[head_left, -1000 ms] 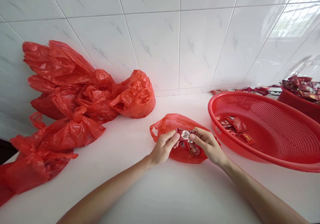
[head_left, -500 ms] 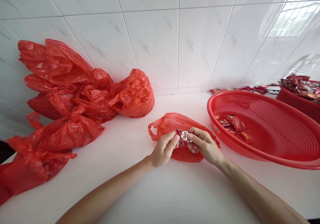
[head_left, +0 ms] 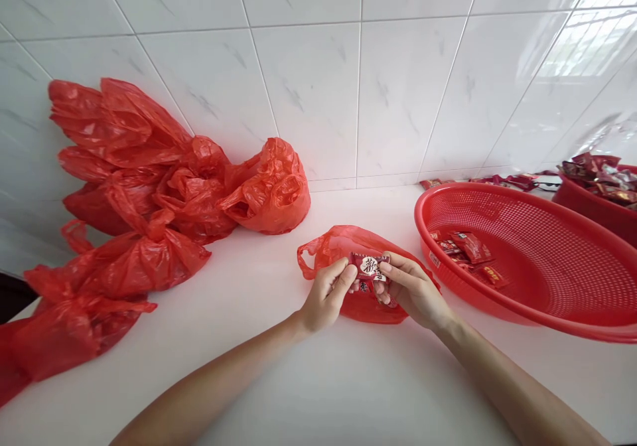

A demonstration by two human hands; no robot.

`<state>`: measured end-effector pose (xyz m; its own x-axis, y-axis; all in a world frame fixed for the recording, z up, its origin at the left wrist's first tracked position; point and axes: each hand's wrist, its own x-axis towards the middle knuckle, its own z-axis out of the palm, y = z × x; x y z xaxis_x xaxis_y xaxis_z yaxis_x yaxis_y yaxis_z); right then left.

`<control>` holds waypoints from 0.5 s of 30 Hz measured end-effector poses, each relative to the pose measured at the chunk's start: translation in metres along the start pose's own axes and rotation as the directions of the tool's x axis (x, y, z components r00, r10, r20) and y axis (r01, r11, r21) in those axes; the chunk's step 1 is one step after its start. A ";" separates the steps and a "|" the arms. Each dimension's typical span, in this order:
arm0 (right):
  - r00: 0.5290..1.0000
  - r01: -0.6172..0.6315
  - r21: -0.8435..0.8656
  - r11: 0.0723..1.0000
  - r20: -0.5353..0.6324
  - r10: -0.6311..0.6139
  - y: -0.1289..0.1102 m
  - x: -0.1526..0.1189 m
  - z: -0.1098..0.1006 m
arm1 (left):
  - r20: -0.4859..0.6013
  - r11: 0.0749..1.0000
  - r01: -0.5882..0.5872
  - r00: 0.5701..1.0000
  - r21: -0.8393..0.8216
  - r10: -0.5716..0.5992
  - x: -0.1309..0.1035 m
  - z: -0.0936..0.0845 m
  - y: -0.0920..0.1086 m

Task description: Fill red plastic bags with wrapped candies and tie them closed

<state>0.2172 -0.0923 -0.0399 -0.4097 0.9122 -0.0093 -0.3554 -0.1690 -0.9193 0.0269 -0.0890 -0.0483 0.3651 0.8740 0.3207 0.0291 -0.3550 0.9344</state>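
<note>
A small dark red wrapped candy (head_left: 369, 266) with a white patch and black characters is pinched at both ends. My left hand (head_left: 326, 295) is closed on its left end, thumb on top. My right hand (head_left: 411, 288) grips its right end, thumb on the wrapper. Beneath both hands lies a red plastic bag (head_left: 343, 235) on the white table, its mouth open and one handle loop spread to the left. Part of another wrapped piece shows inside the bag, below the held candy; my hands hide the rest.
Several filled red plastic bags (head_left: 144, 200) crowd the left side against the tiled wall. To the right stands a red perforated basket (head_left: 557, 233) with a few wrapped candies (head_left: 470, 250). Behind it is a darker red container (head_left: 597, 200) heaped with wrapped pieces.
The candy between my hands is turned so different characters face up. Both hands stay over the bag, and the whole view has shifted slightly.
</note>
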 end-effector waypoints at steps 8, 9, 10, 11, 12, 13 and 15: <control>0.992 0.123 -0.320 0.939 0.041 -0.116 -0.004 -0.004 0.001 | 0.040 0.999 0.016 0.999 0.038 -0.018 0.001 -0.003 -0.002; 0.993 0.121 -0.308 0.944 0.039 -0.115 -0.003 -0.004 0.001 | 0.058 0.999 0.017 0.998 0.034 -0.019 0.001 -0.003 -0.002; 0.993 0.119 -0.289 0.950 0.037 -0.113 -0.003 -0.004 0.001 | 0.070 0.999 0.015 0.997 0.030 -0.017 0.001 -0.003 -0.002; 0.993 0.115 -0.267 0.957 0.038 -0.108 -0.002 -0.004 0.001 | 0.077 1.000 0.012 0.997 0.026 -0.014 0.001 -0.002 -0.001; 0.994 0.111 -0.246 0.963 0.041 -0.105 0.000 -0.003 0.001 | 0.082 1.000 0.010 0.997 0.024 -0.012 0.000 -0.002 -0.001; 0.994 0.109 -0.228 0.968 0.043 -0.102 0.001 -0.003 0.000 | 0.086 1.000 0.006 0.996 0.025 -0.008 0.000 -0.001 -0.001; 0.994 0.111 -0.196 0.974 0.042 -0.105 0.004 -0.002 0.000 | 0.089 0.999 -0.001 0.996 0.033 -0.002 -0.001 0.000 0.000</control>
<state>0.2170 -0.0950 -0.0439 -0.4052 0.9084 0.1035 -0.2274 0.0095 -0.9738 0.0264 -0.0899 -0.0490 0.4466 0.8415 0.3039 0.0597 -0.3670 0.9283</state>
